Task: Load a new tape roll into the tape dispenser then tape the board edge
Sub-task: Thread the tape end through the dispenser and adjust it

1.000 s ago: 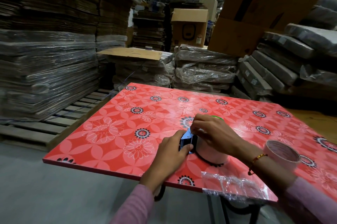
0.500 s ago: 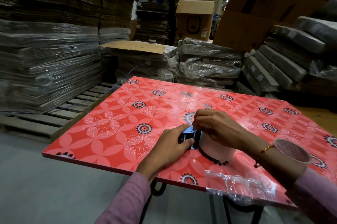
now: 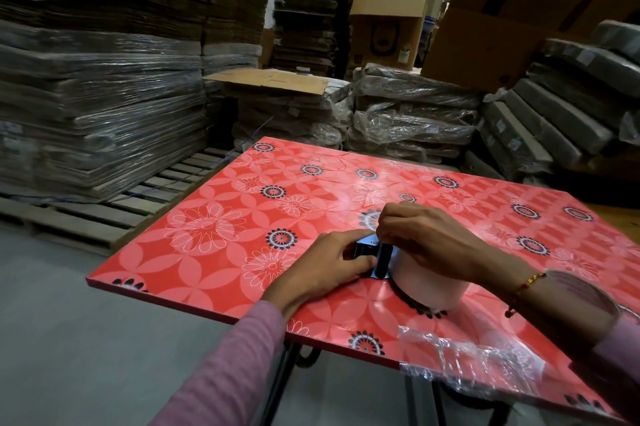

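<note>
Fingers of our left hand (image 3: pixel 322 261) curl round the blue tape dispenser (image 3: pixel 375 257) at centre frame, a firm grip. Our right hand (image 3: pixel 426 242) pinches at the dispenser's top and rests over the tape roll (image 3: pixel 427 282), which touches the dispenser and stands on the red floral board (image 3: pixel 225 252). Crumpled clear film (image 3: pixel 460 361) wraps the board's near edge, lower right. Another roll (image 3: pixel 585 290) sits behind the right wrist.

The right hand (image 3: pixel 429 238) was shifted slightly, its fingertips brought down onto the metal front of the tape dispenser (image 3: pixel 375 257). The left hand (image 3: pixel 329 263) was kept wrapped on it while the view was tilted downward.
</note>
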A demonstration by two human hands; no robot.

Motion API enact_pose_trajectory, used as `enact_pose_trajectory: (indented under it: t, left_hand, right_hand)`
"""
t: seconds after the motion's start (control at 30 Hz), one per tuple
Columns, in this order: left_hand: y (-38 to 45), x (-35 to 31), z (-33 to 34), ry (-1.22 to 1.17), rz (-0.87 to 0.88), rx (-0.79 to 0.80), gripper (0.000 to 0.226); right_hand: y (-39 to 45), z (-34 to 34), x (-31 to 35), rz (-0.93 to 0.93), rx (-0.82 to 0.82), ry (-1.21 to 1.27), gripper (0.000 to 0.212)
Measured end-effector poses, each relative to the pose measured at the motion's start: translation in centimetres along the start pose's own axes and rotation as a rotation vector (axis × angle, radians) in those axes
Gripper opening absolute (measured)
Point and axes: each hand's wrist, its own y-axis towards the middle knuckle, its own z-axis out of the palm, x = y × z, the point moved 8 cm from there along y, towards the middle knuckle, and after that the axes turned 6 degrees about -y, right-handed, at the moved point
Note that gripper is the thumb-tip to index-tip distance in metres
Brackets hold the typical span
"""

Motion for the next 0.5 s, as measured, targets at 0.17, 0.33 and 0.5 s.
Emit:
enact_pose_trajectory:
  t: [0.17,0.33,0.5]
  left_hand:
    - [0.02,-0.13,0.03,0.009,0.019,-0.003,0.033]
    - [0.17,0.14,0.21,0.023,0.015,-0.004,0.038]
    - [0.08,0.11,0.28,0.021,0.015,-0.002,0.037]
  right_hand:
    - [-0.06,0.0,0.2,-0.042,0.0,-0.012,0.015]
    - [-0.22,0.17,0.45,-0.072,0.013,-0.064,0.011]
    - [-0.29,-0.01,0.44,-0.057,-0.001,-0.046,0.014]
